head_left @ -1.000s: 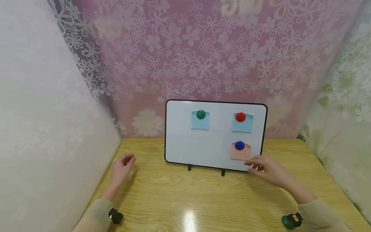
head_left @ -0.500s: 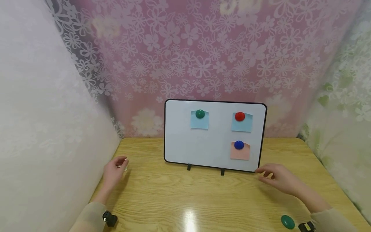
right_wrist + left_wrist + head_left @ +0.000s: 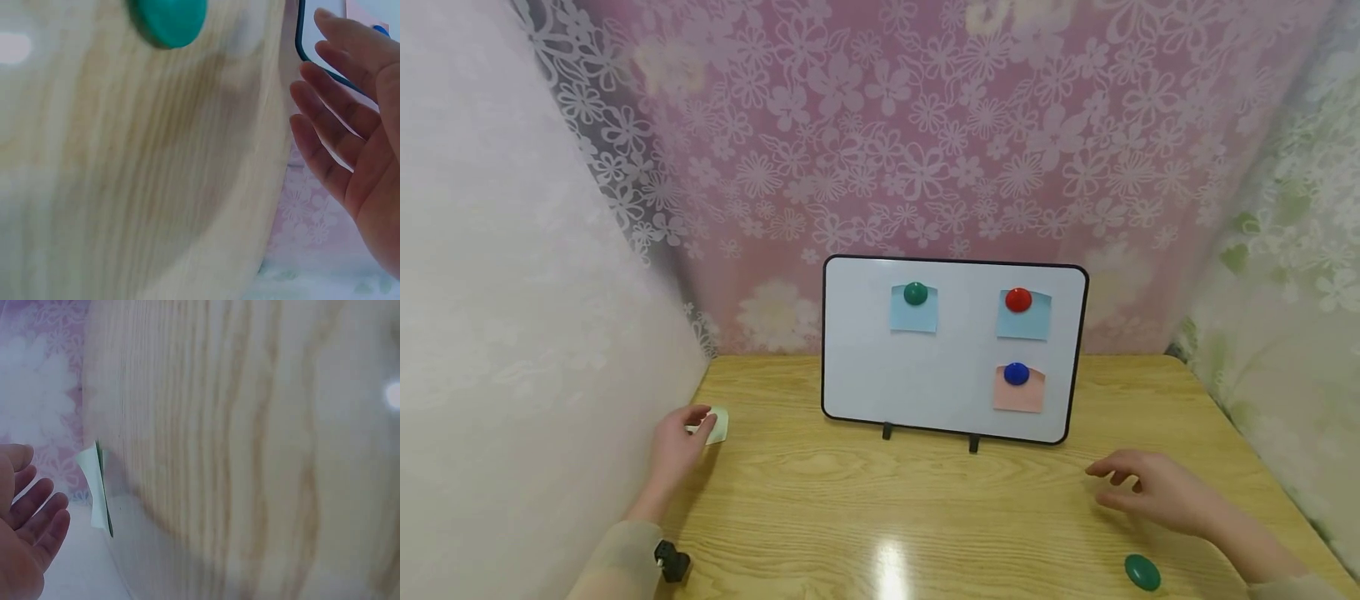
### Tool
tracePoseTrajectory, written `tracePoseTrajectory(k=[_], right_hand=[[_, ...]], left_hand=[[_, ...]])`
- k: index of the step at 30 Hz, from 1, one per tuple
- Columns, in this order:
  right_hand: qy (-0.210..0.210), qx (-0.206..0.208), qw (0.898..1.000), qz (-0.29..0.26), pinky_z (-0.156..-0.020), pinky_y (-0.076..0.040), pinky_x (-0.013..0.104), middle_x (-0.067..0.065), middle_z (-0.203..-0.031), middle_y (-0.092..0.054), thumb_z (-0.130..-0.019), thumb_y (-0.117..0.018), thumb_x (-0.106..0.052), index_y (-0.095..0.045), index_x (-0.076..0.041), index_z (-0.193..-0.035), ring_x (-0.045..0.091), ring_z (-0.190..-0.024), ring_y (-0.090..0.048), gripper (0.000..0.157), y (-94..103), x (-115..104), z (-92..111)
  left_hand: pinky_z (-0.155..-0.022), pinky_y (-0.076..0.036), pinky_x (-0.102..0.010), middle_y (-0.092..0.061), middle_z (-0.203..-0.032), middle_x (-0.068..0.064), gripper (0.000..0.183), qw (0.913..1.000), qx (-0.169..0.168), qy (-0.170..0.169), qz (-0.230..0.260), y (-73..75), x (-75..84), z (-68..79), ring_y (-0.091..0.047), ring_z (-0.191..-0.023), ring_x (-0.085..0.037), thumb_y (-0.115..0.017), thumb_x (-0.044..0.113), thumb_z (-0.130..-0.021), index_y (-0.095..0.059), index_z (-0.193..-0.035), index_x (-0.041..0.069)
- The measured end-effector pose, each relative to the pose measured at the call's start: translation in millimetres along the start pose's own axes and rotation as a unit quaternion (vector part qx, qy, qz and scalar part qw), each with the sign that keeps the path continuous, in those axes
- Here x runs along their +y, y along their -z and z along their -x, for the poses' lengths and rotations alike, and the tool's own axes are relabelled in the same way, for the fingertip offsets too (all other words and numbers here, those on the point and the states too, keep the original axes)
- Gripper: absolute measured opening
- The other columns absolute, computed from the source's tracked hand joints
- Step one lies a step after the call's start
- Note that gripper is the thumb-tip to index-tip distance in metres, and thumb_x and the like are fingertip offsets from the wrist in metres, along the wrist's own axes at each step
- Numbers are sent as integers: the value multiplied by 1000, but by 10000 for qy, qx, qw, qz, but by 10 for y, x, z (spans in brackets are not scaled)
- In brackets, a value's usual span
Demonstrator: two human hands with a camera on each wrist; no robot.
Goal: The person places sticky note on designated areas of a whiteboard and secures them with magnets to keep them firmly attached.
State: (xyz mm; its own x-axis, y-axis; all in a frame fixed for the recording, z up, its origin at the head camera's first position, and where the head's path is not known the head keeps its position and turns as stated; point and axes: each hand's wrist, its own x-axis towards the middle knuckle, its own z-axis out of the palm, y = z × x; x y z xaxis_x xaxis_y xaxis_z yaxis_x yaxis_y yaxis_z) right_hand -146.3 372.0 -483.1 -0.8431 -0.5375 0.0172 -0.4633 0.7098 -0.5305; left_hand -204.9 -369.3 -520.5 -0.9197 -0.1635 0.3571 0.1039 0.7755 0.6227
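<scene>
At the table's left side, my left hand [image 3: 676,446] is held over a pale green sticky note [image 3: 718,425], partly covering it in the head view. The left wrist view shows that note [image 3: 95,490] with curled edges and a gap between it and my loosely bent fingers [image 3: 39,503]. My right hand [image 3: 1157,492] hovers over the right of the table, fingers relaxed and holding nothing. Nearer the front edge, below it, lies a round green magnet [image 3: 1142,572], also visible at the top of the right wrist view.
A black-framed whiteboard [image 3: 857,350] stands at the back on small black feet [image 3: 973,443]. Green [image 3: 915,293], red [image 3: 1018,300] and blue [image 3: 1017,373] magnets hold two blue notes and one pink note [image 3: 1018,396] on it. Patterned curtains [image 3: 925,150] enclose the table.
My right hand has drawn back from the whiteboard's lower right corner, toward the front right. My left hand has shifted left and slightly nearer, uncovering more of the pale green note.
</scene>
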Motion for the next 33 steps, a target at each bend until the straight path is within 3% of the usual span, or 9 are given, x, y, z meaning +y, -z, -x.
tracePoseTrajectory(k=[6,18,28,33], right_hand=[[-7,-538,9979,-362,-69,-56,28,0,-116,-76,-99,-81,-32,-76,-11,-124,4,-95,-66,34,0,64,171],[-134,-979,9912,-882,-70,-56,28,-6,-116,-75,-95,-85,-30,-75,-10,-126,3,-95,-65,38,-50,136,361],[-52,-1127,9871,-1133,-68,-53,28,-7,-116,-74,-92,-88,-30,-73,-9,-127,3,-95,-63,43,-92,135,450],[-46,-1176,9858,-1195,-67,-52,27,-9,-116,-73,-91,-88,-29,-73,-10,-126,3,-94,-63,42,-112,129,496]], left_hand=[[-89,-53,-58,-72,-112,-29,25,9997,-170,-132,-136,59,-46,-43,-68,-102,-46,-70,11,-103,-73,-117,-10],[-98,-49,-66,-67,-120,-37,31,9932,-728,-383,-828,11,-67,-152,-62,-113,-56,-71,6,-100,-68,-123,-16],[-103,-46,-67,-63,-124,-41,37,9853,-1208,-93,-1200,-4,-103,-276,-58,-119,-59,-69,6,-100,-63,-126,-20],[-102,-46,-67,-61,-125,-43,41,9853,-1240,22,-1174,29,-94,-276,-57,-119,-60,-69,6,-100,-60,-128,-22]])
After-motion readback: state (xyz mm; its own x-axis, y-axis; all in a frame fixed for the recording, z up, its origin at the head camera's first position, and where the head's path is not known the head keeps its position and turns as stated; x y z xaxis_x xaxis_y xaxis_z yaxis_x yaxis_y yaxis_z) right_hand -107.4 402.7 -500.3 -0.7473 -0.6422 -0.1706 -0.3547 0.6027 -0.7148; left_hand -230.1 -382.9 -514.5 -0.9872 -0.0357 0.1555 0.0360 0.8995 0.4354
